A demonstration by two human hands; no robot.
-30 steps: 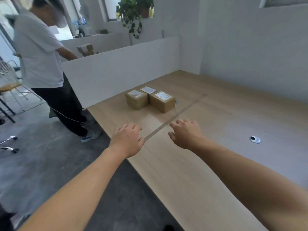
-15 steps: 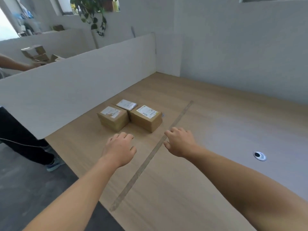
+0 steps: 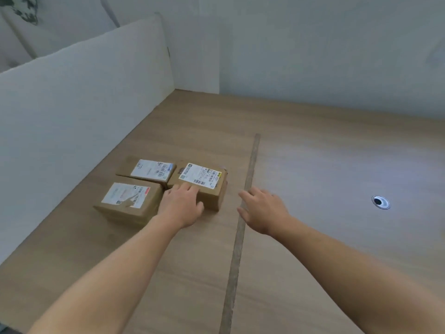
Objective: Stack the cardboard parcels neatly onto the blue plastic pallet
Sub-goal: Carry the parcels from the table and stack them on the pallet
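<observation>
Three cardboard parcels with white labels sit close together on the wooden table. The right parcel (image 3: 204, 179) has my left hand (image 3: 183, 203) resting on its near edge, fingers spread over the top and thumb by its front face, not closed around it. The near-left parcel (image 3: 127, 201) and the flatter far-left parcel (image 3: 149, 169) lie untouched. My right hand (image 3: 262, 210) hovers open over the table just right of that parcel, apart from it. No blue pallet is in view.
A white partition (image 3: 79, 97) borders the table on the left and a white wall (image 3: 313, 56) stands at the back. A dark seam strip (image 3: 243, 222) runs down the wooden table (image 3: 325, 249). A round cable grommet (image 3: 380, 202) sits at the right.
The view has moved forward and to the right; the other person has left the frame. Both hands have reached toward the parcels, and my left hand now touches the right parcel.
</observation>
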